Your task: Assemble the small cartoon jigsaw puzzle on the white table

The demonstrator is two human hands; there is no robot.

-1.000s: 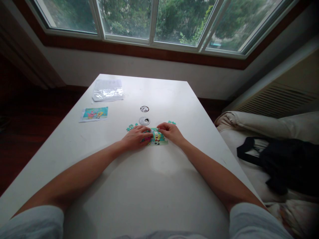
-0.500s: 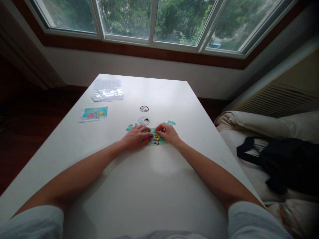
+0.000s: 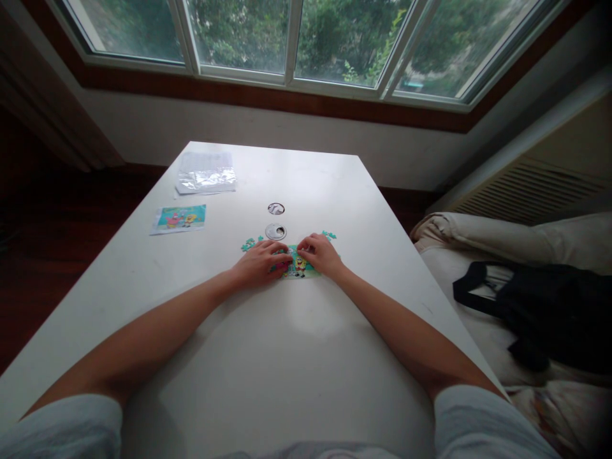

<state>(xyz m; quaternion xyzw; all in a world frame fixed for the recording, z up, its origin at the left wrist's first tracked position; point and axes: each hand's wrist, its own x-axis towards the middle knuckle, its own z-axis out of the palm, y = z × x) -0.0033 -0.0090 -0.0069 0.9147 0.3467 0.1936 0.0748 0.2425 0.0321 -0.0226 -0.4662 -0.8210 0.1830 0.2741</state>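
Observation:
A partly assembled jigsaw puzzle (image 3: 301, 268) with a yellow cartoon figure on a teal ground lies on the white table. My left hand (image 3: 261, 262) rests over the puzzle's left part, palm down with its fingers stretched across it. From the other side my right hand (image 3: 322, 256) touches the puzzle's upper middle with thumb and fingertips drawn together. Whatever is between those fingertips is too small to make out. Loose teal puzzle pieces (image 3: 249, 244) lie beyond my left hand, and more loose pieces (image 3: 329, 235) show just past my right knuckles.
Two round grey-and-white discs (image 3: 276, 231) lie beyond the puzzle. To the left is a printed picture sheet (image 3: 179, 218), with a clear plastic bag (image 3: 208, 173) over papers farther back. A cushioned seat with a dark bag (image 3: 549, 312) stands right of the table.
My right hand has shifted slightly, its knuckles rising a little over the loose pieces behind it. My left hand stays in place on the puzzle.

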